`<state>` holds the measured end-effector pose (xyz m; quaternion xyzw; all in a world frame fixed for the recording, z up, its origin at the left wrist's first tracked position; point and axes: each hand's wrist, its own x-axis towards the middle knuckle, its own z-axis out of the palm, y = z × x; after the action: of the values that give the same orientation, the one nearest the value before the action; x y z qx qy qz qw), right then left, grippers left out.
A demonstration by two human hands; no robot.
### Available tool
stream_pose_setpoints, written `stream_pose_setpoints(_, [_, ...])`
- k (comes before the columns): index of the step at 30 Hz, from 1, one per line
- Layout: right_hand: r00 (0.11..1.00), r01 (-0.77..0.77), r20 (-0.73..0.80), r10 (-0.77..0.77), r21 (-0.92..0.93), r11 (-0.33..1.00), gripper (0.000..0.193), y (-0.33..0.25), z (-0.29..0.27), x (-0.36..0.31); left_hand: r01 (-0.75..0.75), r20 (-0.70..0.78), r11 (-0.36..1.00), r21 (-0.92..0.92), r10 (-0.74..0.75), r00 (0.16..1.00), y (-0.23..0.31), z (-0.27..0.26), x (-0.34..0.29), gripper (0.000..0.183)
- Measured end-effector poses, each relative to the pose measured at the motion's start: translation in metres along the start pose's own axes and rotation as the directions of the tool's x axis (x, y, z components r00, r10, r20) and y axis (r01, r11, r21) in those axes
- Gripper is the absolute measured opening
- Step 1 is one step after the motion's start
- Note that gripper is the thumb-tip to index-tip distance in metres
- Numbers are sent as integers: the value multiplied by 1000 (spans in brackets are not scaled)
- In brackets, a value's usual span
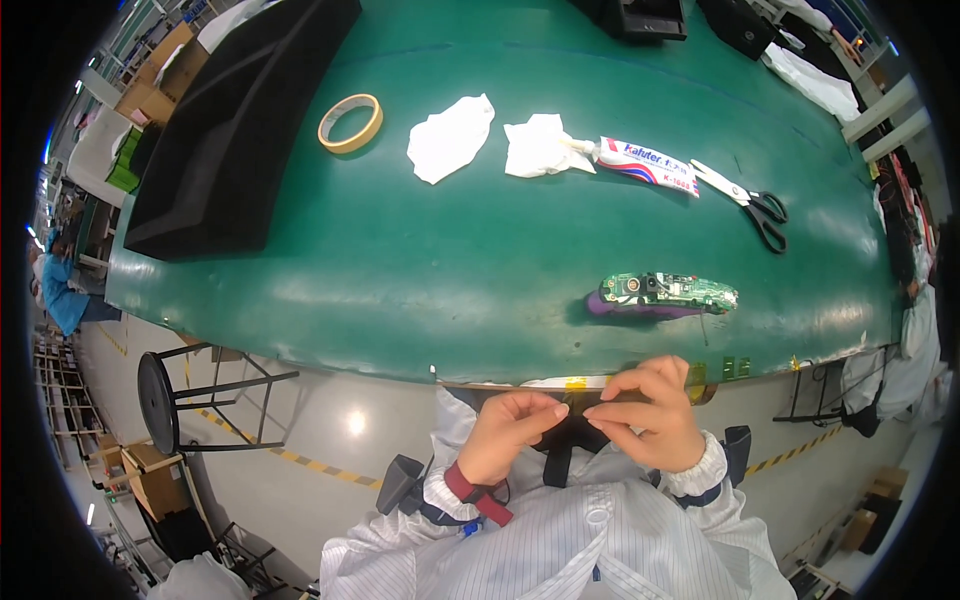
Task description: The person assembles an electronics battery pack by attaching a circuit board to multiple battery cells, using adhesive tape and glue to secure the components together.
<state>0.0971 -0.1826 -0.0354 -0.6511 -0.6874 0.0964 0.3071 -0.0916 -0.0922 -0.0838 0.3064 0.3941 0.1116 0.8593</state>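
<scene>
My left hand (510,432) is closed in a pinch, thumb against index finger, just in front of the table's near edge. Close beside it, my right hand (655,418) pinches too, its fingertips turned toward the left ones. Whatever the fingertips hold, if anything, is too small to make out. Beyond my right hand, a green circuit board (670,290) with small parts on it rests on a purple piece (640,311) on the table. A thin dark wire hangs from its right part. Neither hand touches the board.
On the green table (400,270) lie a tape roll (375,132), a white cloth piece (450,138), a crumpled wipe (540,148), a glue tube (648,165) and black-handled scissors (755,205). A long black foam tray (225,150) occupies the left. A black stool (158,402) stands at the front left.
</scene>
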Motion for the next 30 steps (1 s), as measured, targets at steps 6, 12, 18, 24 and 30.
stream_pose_setpoints(6, [982, -144, -108, 152, 82, 986, 17, -1, 14, 10, 5, -17, 1000, -5, -5, 1000, 0, 1, -1, 10])
stream_pose_setpoints(12, [987, -108, -118, 106, -13, 994, 19, 0, 21, 9, 84, 60, 990, -114, -78, 995, 3, -2, -1, 10])
stream_pose_setpoints(18, [989, -87, -126, 84, -17, 996, 18, 2, 22, 7, 233, 152, 946, -225, -203, 967, 9, -3, 1, 13])
stream_pose_setpoints(24, [987, -93, -132, 91, -15, 996, 14, 1, 21, 9, 347, 259, 894, -283, -277, 925, 14, -9, 4, 10])
stream_pose_setpoints(30, [987, -98, -132, 93, -28, 995, 12, 1, 20, 10, 397, 293, 861, -316, -309, 905, 18, -12, 5, 9])
